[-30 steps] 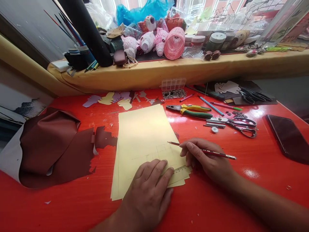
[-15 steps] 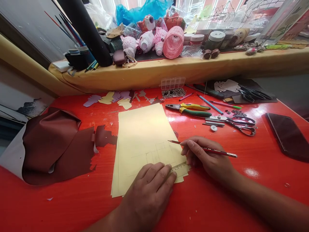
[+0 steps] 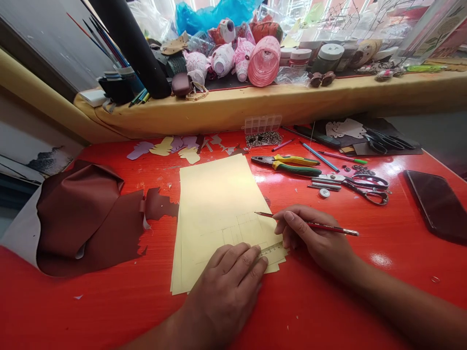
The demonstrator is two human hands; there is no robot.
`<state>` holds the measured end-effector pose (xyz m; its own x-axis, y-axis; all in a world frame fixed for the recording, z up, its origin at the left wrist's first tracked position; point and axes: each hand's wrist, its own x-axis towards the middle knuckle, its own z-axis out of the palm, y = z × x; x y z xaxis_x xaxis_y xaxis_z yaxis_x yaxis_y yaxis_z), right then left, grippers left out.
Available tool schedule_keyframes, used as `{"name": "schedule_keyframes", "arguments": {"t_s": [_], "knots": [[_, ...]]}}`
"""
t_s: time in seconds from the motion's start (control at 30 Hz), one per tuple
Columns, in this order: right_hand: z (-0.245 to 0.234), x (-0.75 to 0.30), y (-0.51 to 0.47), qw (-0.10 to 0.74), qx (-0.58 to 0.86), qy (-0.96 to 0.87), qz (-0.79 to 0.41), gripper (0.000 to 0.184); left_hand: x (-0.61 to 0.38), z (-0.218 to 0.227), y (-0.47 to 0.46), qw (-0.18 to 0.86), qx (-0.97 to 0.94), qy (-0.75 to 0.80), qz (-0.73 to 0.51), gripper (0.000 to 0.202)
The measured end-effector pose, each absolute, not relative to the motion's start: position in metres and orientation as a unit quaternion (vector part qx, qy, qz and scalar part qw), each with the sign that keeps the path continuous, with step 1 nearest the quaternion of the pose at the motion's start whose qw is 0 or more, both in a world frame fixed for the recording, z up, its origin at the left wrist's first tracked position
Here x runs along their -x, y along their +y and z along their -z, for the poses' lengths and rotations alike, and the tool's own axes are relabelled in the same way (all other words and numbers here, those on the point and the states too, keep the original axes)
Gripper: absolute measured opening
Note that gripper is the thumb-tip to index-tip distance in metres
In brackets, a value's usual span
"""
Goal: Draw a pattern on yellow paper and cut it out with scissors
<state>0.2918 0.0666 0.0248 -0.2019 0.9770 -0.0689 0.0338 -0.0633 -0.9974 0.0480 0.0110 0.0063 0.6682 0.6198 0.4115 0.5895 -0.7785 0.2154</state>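
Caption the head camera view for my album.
Right hand holds a red pencil over cream paper; left hand steadies a small ruler.

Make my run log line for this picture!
left hand: on ruler | right hand: holding red pencil | below: pale yellow paper

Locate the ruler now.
In the head view, the small ruler lies on the lower right of the pale yellow paper, just right of the left hand and below the right hand.

You've got a glossy red tbl (image 3: 109,311) in front of you, w/ a padded mustard sill (image 3: 233,109) behind it. Bright light comes thru the window (image 3: 314,9) above the sill; landscape pic (image 3: 47,163) sits low on your L.
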Motion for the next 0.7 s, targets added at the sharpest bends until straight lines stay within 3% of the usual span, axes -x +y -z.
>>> {"name": "schedule_keyframes", "arguments": {"t_s": [0.5, 0.7], "knots": [[-0.0239, -0.2911, 0.0659, 0.454, 0.464, -0.507, -0.567, 0.035, -0.0472, -0.0095, 0.0119, 0.025, -0.917, 0.312, -0.247, 0.032], [-0.0220, -0.2947, 0.0651, 0.443, 0.461, -0.516, -0.570, 0.045, -0.0477, -0.0090, 0.0136, 0.037, -0.915, 0.319, -0.246, 0.034]]}}
